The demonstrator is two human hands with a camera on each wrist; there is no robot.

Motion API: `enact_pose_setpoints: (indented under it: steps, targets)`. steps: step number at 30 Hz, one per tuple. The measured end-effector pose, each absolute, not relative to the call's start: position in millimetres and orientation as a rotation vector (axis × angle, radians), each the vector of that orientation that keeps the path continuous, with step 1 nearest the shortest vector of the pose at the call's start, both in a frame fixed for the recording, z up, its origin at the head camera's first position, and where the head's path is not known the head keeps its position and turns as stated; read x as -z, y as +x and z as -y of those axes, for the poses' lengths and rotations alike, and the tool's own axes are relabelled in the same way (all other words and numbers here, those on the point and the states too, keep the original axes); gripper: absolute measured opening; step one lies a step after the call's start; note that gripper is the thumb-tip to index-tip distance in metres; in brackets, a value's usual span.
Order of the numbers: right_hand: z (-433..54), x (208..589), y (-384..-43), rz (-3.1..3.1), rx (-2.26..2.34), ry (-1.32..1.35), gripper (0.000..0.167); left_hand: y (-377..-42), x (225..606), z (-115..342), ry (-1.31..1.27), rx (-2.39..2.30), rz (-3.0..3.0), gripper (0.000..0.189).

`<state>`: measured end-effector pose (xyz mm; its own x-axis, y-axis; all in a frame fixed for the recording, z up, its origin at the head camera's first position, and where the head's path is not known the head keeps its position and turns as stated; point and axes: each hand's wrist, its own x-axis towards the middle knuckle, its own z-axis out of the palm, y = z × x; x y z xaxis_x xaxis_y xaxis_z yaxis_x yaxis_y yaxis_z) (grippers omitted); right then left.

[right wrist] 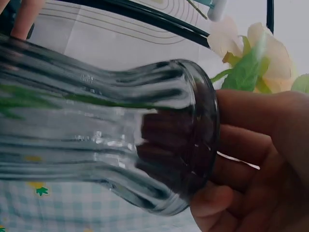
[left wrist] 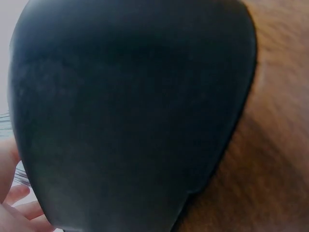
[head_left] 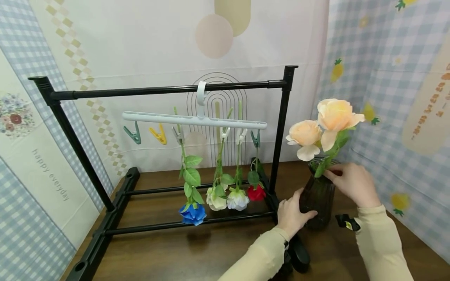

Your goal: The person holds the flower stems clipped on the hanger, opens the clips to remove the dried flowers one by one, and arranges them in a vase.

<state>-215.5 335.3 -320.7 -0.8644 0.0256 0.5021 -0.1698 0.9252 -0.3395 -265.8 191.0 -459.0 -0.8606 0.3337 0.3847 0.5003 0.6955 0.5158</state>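
A dark, ribbed glass vase (head_left: 318, 199) stands on the right of the table with two peach roses (head_left: 337, 115) rising from its mouth. A green stem shows through the glass in the right wrist view. My left hand (head_left: 291, 214) holds the vase low on its left side, thumb across the front. At the mouth, my right hand (head_left: 351, 183) grips the rim (right wrist: 207, 121) beside the rose stem, its fingers showing through the glass. Some fingers of my left hand (left wrist: 19, 212) appear at the edge of the left wrist view.
Left of the vase stands a black rack (head_left: 168, 89) with a pale hanger (head_left: 193, 120). Clips hold a blue rose (head_left: 192, 214), two whitish flowers (head_left: 238, 199) and a red flower (head_left: 256, 192) upside down. A large black surface (left wrist: 130, 116) blocks most of the left wrist view.
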Motion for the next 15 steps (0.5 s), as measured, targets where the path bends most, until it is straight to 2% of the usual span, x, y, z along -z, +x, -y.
enact_pose_setpoints:
  steps: [15]
  targets:
    - [-345.0,327.4,-212.6,2.633,-0.578,0.245,0.024,-265.5,461.1,-183.2,-0.694,0.844,2.599,0.069]
